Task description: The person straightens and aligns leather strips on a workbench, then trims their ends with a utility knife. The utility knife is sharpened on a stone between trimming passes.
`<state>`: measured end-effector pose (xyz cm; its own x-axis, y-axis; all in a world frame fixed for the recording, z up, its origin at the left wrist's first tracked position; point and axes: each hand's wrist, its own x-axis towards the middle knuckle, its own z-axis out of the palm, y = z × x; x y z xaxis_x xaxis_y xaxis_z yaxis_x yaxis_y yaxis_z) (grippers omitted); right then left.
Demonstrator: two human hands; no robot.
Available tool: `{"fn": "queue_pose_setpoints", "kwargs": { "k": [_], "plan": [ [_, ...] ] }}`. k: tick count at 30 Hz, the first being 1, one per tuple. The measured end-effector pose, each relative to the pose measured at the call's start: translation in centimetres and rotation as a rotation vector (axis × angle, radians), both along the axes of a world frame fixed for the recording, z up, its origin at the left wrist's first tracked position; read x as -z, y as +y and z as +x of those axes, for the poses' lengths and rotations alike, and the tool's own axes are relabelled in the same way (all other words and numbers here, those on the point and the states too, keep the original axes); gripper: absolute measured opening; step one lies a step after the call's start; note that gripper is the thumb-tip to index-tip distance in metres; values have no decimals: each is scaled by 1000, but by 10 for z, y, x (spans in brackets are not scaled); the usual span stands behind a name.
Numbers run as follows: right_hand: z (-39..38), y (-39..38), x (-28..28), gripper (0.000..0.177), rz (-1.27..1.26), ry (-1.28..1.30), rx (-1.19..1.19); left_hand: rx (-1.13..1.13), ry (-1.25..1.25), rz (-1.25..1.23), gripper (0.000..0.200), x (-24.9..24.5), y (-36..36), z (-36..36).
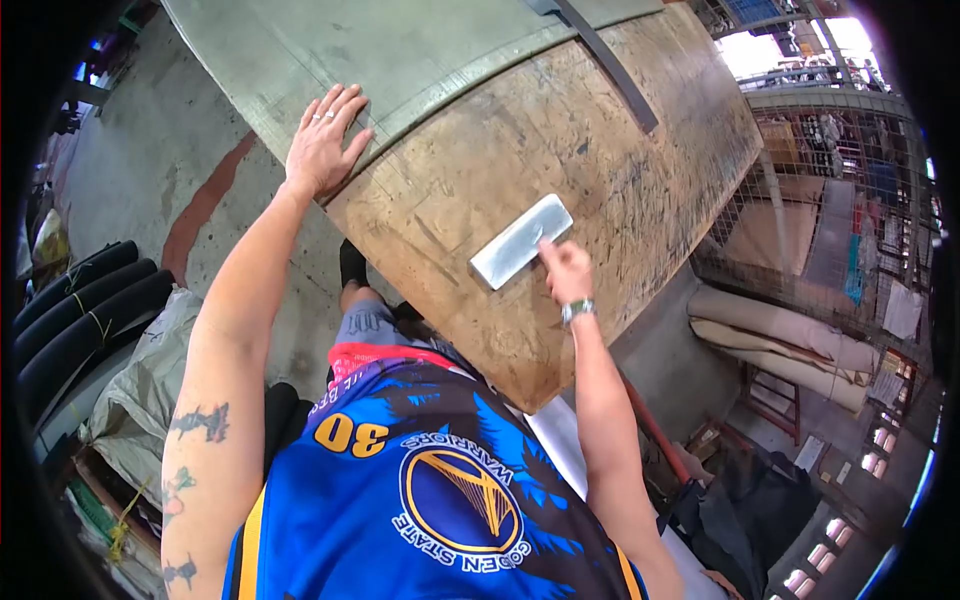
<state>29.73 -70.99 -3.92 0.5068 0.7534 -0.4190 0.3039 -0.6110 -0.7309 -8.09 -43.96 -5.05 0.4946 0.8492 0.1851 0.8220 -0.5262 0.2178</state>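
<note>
My left hand [325, 140] lies flat, fingers spread, on the corner of a grey-green sheet [400, 60] that covers the far part of a worn wooden tabletop [430, 200]. On the bare wood rests a shiny, silver rectangular block [510, 250]. Close against its right side is my right hand [568, 272], one finger stretched onto the block's surface and the others curled in. Whether anything small sits inside those curled fingers is hidden. A long dark flat strip [612, 68] crosses the sheet's edge onto the wood, beyond the block.
Black rolls [90, 300] and a crumpled whitish sack [150, 370] lie at the left. To the right stand a wire mesh partition [800, 190] and beige rolls [770, 335]. A dark cloth heap [750, 510] is at lower right. The table's near corner points toward my body.
</note>
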Motion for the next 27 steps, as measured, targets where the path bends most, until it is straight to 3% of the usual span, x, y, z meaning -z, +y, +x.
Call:
{"fn": "queue_pose_setpoints", "kwargs": {
  "k": [1, 5, 7, 9, 12, 16, 21, 25, 27],
  "plan": [
    [7, 13, 0, 56, 51, -45, 28, 7, -22, -4, 55, -1, 0, 0],
    [-24, -5, -32, 55, -271, 137, -94, -2, -25, -5, 54, -1, 0, 1],
    [-12, -6, -14, 55, -133, 87, -73, -2, -27, 6, 55, -4, 4, 1],
    [3, 24, -10, 54, -6, 58, 95, 7, -38, 1, 55, -2, -2, 1],
    [-26, -5, -23, 53, -259, 119, -93, -1, -24, -3, 54, 0, 1, 1],
    [3, 17, 2, 55, 63, -28, 57, 10, -26, 7, 57, -1, -1, 1],
    [-29, -19, -11, 51, -168, 80, -22, -10, -26, -25, 55, 0, 1, 1],
    [-3, 14, -31, 60, -300, 173, 49, 8, -32, -18, 57, -2, 0, 1],
    [-9, -12, 1, 61, -135, -92, -39, 3, -20, -9, 56, 1, -1, 3]
  ]
}}
